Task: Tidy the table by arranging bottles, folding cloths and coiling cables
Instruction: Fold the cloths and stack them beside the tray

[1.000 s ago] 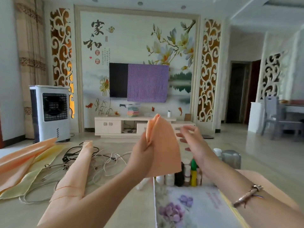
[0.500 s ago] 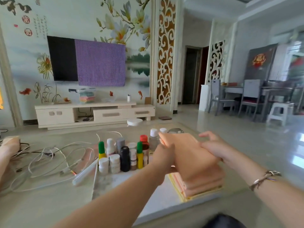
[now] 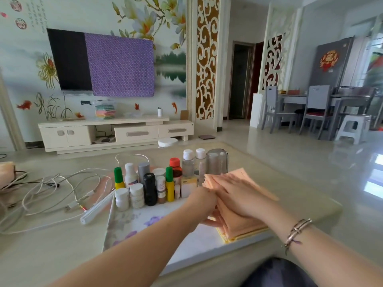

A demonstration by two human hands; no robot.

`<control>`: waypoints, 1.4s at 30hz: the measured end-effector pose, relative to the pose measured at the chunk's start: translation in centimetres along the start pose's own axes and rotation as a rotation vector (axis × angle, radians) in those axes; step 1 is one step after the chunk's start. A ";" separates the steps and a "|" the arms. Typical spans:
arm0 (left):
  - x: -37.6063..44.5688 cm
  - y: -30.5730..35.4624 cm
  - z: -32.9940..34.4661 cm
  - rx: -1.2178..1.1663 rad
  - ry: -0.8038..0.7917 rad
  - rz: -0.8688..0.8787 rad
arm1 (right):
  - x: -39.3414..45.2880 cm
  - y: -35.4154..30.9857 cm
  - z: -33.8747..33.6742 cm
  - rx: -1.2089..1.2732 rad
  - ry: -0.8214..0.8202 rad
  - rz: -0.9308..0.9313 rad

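Note:
A stack of folded peach cloths (image 3: 242,222) lies on a floral mat (image 3: 132,222) at the table's right. My right hand (image 3: 236,193) lies flat on top of the stack, fingers straight, pressing it. My left hand (image 3: 204,206) is at the stack's left edge, fingers tucked under or beside the cloth; its grip is partly hidden. Several bottles (image 3: 163,179) stand grouped upright just left of the stack. Tangled white and black cables (image 3: 56,191) sprawl over the table's left side. Another peach cloth (image 3: 7,168) shows at the far left edge.
A white bar-shaped device (image 3: 97,206) lies by the mat's left edge. The beige table (image 3: 300,195) has bare surface to the right of the stack. Beyond are a TV cabinet (image 3: 116,133), a white round thing (image 3: 166,141) on the floor, and dining chairs (image 3: 317,108).
The folded peach cloth was held up in both hands, then brought down onto the stack. My right hand now lies flat on it. The view swung right, away from the unfolded cloths.

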State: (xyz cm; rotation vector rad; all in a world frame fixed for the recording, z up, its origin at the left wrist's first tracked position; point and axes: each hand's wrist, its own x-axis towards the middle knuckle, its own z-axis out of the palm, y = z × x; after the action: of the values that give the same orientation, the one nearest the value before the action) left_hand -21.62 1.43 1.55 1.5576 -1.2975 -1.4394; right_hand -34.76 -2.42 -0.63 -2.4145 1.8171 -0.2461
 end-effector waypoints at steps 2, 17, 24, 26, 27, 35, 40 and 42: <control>-0.2 -0.1 -0.7 0.040 -0.006 -0.020 | 0.0 0.4 1.2 0.011 -0.026 0.023; -4.0 -4.8 -17.9 0.034 0.489 0.270 | 1.6 -17.7 -2.0 0.535 0.290 -0.287; -13.7 -14.2 -33.3 0.561 0.931 0.154 | 3.9 -34.2 5.2 0.758 0.030 -0.417; -15.7 -16.9 -36.0 0.678 0.910 -0.033 | 3.9 -37.6 7.6 0.725 -0.089 -0.421; -16.2 -18.1 -37.0 0.715 0.894 -0.090 | 4.0 -38.7 8.5 0.704 -0.155 -0.404; -16.6 -20.5 -38.7 0.325 0.913 -0.004 | 4.3 -42.9 11.6 0.548 -0.283 -0.331; -15.1 -19.5 -37.1 0.095 0.819 0.125 | 5.3 -43.5 11.0 0.713 -0.236 -0.217; -14.5 -19.3 -36.3 0.037 0.753 0.162 | 5.4 -43.5 10.9 0.995 -0.305 -0.090</control>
State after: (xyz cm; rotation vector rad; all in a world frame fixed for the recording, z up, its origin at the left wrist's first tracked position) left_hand 19.33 15.15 -4.44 1.7264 -0.9540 -0.6151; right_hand 9.81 4.36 -2.98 -1.6878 1.0545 -0.5805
